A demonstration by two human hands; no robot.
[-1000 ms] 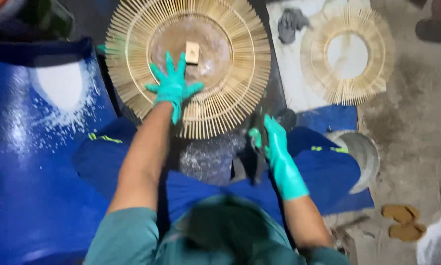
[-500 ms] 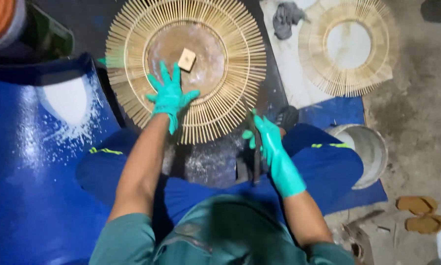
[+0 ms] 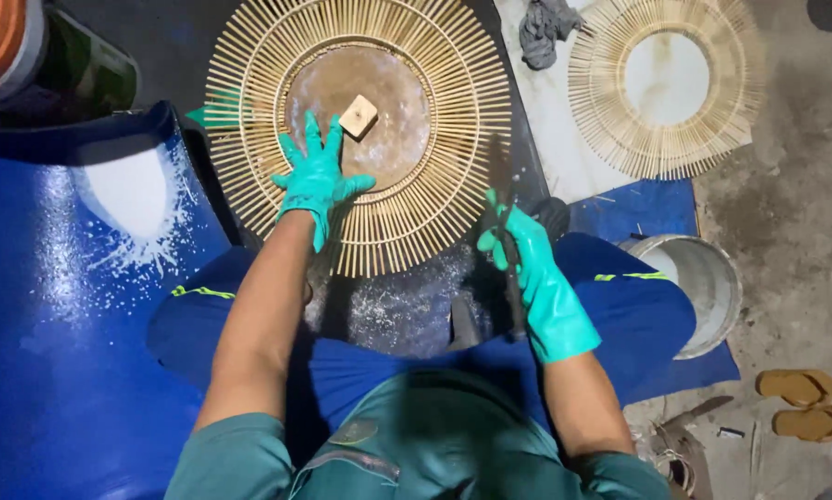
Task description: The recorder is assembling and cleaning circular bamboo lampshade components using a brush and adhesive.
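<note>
The right hand point(image 3: 532, 264), in a teal glove, is closed around a dark, thin tool point(image 3: 507, 241) that stands roughly upright over the near right edge of the bamboo-stick sunburst ring point(image 3: 370, 130); motion blur hides the tool's tip, so whether it is a blade or a brush is unclear, and whether it touches the sticks cannot be told. The left hand point(image 3: 316, 181), also gloved, lies flat with its fingers spread, pressing on the inner hoop at the near left of the ring and gripping nothing.

The ring rests on a dark round work surface point(image 3: 407, 301) in front of the person's knees, with a brown disc point(image 3: 360, 111) in its centre and a small wooden block point(image 3: 358, 116) on that disc, just beyond the left fingertips.

The radial sticks look complete all round, so the piece seems well advanced, at a trimming or finishing stage. A second sunburst ring point(image 3: 666, 83) with an open centre lies on a white board point(image 3: 555, 139) at the far right, near a grey rag point(image 3: 546, 28).

A metal bucket point(image 3: 703, 282) is partly hidden by the right knee, and the ring's far edge is cut off by the frame.
</note>
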